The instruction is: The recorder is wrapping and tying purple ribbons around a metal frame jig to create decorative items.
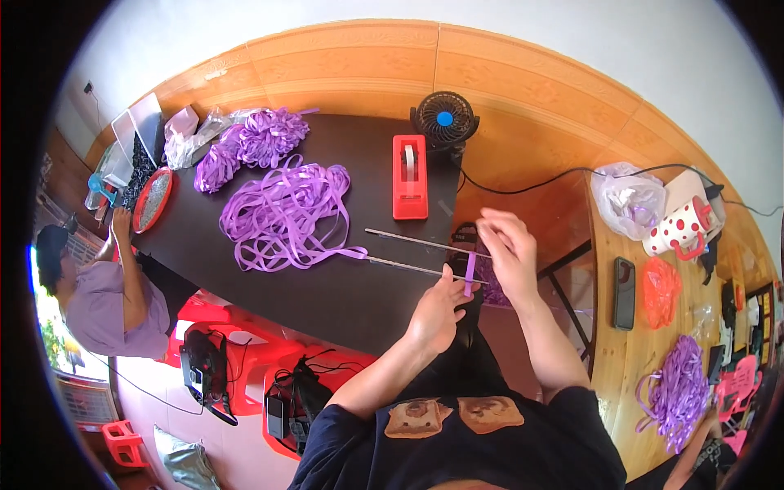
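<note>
Two thin metal rods point(408, 238) stick out side by side past the right edge of the dark table. A purple ribbon point(470, 273) spans them near their ends, and another ribbon end lies along the nearer rod, leading from a loose ribbon heap point(286, 214). My left hand point(437, 314) is at the nearer rod, thumb up and fingers apart, beside the spanning ribbon. Over the far rod's end is my right hand point(510, 255), its fingers bent in toward the thumb; what they pinch, if anything, is hidden.
A red tape dispenser point(410, 180) and a black fan point(444, 121) stand at the table's far right. More bundled ribbon point(257, 143) lies behind the heap. On the wooden table at right are a phone point(624, 292), a dotted cup point(678, 229) and purple ribbon point(679, 396). A co-worker point(110, 290) sits left.
</note>
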`<action>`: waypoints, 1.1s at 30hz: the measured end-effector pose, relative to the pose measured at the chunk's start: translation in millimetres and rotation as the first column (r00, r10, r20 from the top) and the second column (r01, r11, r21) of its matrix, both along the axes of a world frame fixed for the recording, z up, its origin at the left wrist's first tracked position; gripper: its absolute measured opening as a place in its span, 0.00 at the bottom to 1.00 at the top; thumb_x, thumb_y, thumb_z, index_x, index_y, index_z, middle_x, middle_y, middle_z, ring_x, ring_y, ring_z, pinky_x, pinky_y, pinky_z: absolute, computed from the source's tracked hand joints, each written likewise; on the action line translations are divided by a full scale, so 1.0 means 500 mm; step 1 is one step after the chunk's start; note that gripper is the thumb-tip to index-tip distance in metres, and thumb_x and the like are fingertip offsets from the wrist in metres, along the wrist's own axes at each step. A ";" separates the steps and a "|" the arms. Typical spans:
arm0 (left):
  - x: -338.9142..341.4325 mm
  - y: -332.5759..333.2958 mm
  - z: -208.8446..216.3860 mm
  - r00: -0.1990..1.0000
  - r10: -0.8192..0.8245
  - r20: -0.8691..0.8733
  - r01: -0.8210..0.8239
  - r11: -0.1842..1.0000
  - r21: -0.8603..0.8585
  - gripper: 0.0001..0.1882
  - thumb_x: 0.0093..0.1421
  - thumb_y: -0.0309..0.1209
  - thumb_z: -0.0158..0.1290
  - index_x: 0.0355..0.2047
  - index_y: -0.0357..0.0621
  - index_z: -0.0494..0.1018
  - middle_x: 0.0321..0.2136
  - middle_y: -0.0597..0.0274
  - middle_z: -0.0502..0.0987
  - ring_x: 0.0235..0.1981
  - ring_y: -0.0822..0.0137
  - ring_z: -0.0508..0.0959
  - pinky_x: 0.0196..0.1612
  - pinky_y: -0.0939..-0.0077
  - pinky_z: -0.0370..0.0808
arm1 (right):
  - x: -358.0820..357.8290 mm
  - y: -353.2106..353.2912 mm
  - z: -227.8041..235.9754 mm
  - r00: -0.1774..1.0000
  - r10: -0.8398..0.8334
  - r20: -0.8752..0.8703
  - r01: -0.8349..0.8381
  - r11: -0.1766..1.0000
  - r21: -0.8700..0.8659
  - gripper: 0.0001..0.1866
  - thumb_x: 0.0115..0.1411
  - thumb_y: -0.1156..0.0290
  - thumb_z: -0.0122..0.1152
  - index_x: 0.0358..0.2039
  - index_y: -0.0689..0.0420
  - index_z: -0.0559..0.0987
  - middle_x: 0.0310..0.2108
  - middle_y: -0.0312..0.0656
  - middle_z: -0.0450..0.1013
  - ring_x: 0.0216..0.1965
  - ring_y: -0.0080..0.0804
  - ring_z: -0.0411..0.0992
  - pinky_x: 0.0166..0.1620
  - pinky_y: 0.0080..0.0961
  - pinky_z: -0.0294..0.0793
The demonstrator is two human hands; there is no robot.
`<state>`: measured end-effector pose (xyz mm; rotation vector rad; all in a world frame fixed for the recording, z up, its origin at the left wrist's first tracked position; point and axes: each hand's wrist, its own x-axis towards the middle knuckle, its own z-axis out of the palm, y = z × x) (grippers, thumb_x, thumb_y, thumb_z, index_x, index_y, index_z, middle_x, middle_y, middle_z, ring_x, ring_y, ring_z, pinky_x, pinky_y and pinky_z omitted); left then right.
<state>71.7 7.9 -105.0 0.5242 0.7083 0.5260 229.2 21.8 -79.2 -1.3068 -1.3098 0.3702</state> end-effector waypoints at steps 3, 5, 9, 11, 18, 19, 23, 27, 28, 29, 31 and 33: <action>0.001 -0.001 0.010 1.000 -0.003 0.004 0.003 1.000 -0.008 0.37 0.65 0.59 0.31 0.53 0.36 0.66 0.53 0.54 0.68 0.56 0.59 0.60 0.61 0.55 0.44 | -0.034 0.121 0.009 0.972 0.169 -0.166 -0.188 0.976 -0.106 0.09 0.58 0.72 0.60 0.33 0.65 0.79 0.41 0.43 0.71 0.36 0.21 0.68 0.37 0.18 0.67; 0.003 0.000 0.014 1.000 -0.022 -0.006 0.022 1.000 -0.013 0.37 0.64 0.59 0.31 0.52 0.36 0.65 0.52 0.56 0.69 0.54 0.60 0.62 0.58 0.59 0.48 | -0.048 0.184 0.003 0.989 0.147 0.013 -0.145 0.987 -0.074 0.13 0.57 0.67 0.61 0.25 0.66 0.79 0.30 0.38 0.71 0.27 0.17 0.64 0.29 0.18 0.61; 0.005 0.000 0.000 0.999 -0.001 -0.032 -0.001 0.998 -0.059 0.37 0.63 0.61 0.34 0.50 0.37 0.67 0.49 0.59 0.70 0.52 0.63 0.63 0.56 0.63 0.51 | -0.089 0.232 -0.007 0.972 0.024 -0.232 -0.113 0.920 -0.376 0.13 0.56 0.68 0.61 0.20 0.63 0.78 0.16 0.27 0.64 0.21 0.14 0.58 0.24 0.18 0.53; 0.003 0.000 -0.016 0.999 0.014 -0.041 -0.016 0.998 -0.063 0.37 0.63 0.61 0.34 0.49 0.37 0.67 0.49 0.60 0.71 0.51 0.64 0.64 0.54 0.64 0.52 | -0.112 0.237 -0.011 0.968 0.001 -0.253 -0.105 0.911 -0.399 0.12 0.56 0.69 0.61 0.19 0.62 0.78 0.17 0.27 0.65 0.21 0.13 0.59 0.24 0.17 0.54; 0.009 0.002 -0.016 1.000 0.000 -0.031 -0.002 0.998 -0.059 0.34 0.63 0.59 0.35 0.50 0.40 0.68 0.47 0.64 0.71 0.49 0.67 0.66 0.50 0.67 0.55 | -0.117 0.258 -0.028 0.898 0.052 -0.437 -0.147 0.971 -0.188 0.05 0.53 0.77 0.60 0.21 0.63 0.78 0.29 0.39 0.73 0.32 0.17 0.67 0.34 0.16 0.63; 0.008 0.003 -0.015 1.000 0.003 -0.027 -0.004 0.998 -0.059 0.34 0.63 0.59 0.35 0.50 0.40 0.68 0.47 0.64 0.71 0.49 0.67 0.66 0.50 0.67 0.55 | -0.122 0.256 -0.024 0.900 0.054 -0.433 -0.149 0.971 -0.189 0.05 0.53 0.77 0.60 0.21 0.63 0.78 0.29 0.39 0.73 0.32 0.17 0.67 0.34 0.16 0.63; 0.003 0.001 0.016 1.000 0.004 -0.024 -0.005 0.999 -0.042 0.27 0.66 0.53 0.32 0.51 0.48 0.67 0.48 0.67 0.71 0.50 0.69 0.66 0.50 0.67 0.55 | -0.152 0.219 0.005 0.858 0.026 -0.513 -0.083 0.993 -0.087 0.06 0.50 0.76 0.64 0.22 0.64 0.78 0.48 0.51 0.67 0.40 0.27 0.69 0.40 0.24 0.67; 0.002 -0.005 0.000 0.999 0.046 0.006 -0.046 0.999 -0.018 0.21 0.67 0.48 0.31 0.51 0.56 0.66 0.48 0.71 0.71 0.50 0.70 0.66 0.49 0.66 0.55 | -0.165 0.168 -0.001 0.862 0.036 -0.506 -0.149 0.972 -0.184 0.04 0.52 0.75 0.63 0.23 0.62 0.79 0.51 0.54 0.65 0.57 0.31 0.57 0.53 0.32 0.57; 0.005 -0.005 -0.008 0.999 0.045 0.008 -0.045 0.999 -0.019 0.21 0.67 0.48 0.31 0.51 0.56 0.66 0.48 0.71 0.71 0.50 0.70 0.66 0.49 0.66 0.55 | -0.165 0.163 -0.009 0.897 0.048 -0.439 -0.132 0.978 -0.164 0.05 0.52 0.75 0.63 0.22 0.62 0.79 0.48 0.53 0.67 0.58 0.33 0.58 0.53 0.33 0.57; 0.008 -0.005 -0.017 0.998 0.052 0.016 -0.052 0.998 -0.022 0.21 0.67 0.48 0.31 0.51 0.56 0.66 0.48 0.72 0.71 0.50 0.70 0.67 0.49 0.66 0.55 | -0.166 0.159 -0.014 0.898 0.048 -0.438 -0.132 0.978 -0.164 0.05 0.52 0.75 0.63 0.22 0.62 0.79 0.48 0.53 0.67 0.58 0.33 0.58 0.53 0.33 0.57; 0.009 -0.005 -0.026 0.998 0.059 0.023 -0.059 0.998 -0.026 0.20 0.67 0.47 0.32 0.51 0.56 0.66 0.48 0.72 0.71 0.49 0.71 0.67 0.49 0.65 0.55 | -0.167 0.155 -0.020 0.945 0.002 -0.326 -0.040 0.993 -0.110 0.06 0.49 0.72 0.66 0.20 0.60 0.78 0.47 0.53 0.70 0.51 0.39 0.65 0.47 0.32 0.64; 0.007 -0.006 -0.025 0.998 0.049 0.026 -0.048 0.998 -0.028 0.20 0.67 0.47 0.31 0.51 0.56 0.66 0.47 0.72 0.71 0.49 0.71 0.67 0.49 0.66 0.56 | -0.154 0.158 -0.037 0.986 -0.035 -0.163 0.010 0.988 -0.155 0.06 0.48 0.72 0.66 0.20 0.59 0.78 0.46 0.50 0.71 0.51 0.41 0.64 0.48 0.34 0.64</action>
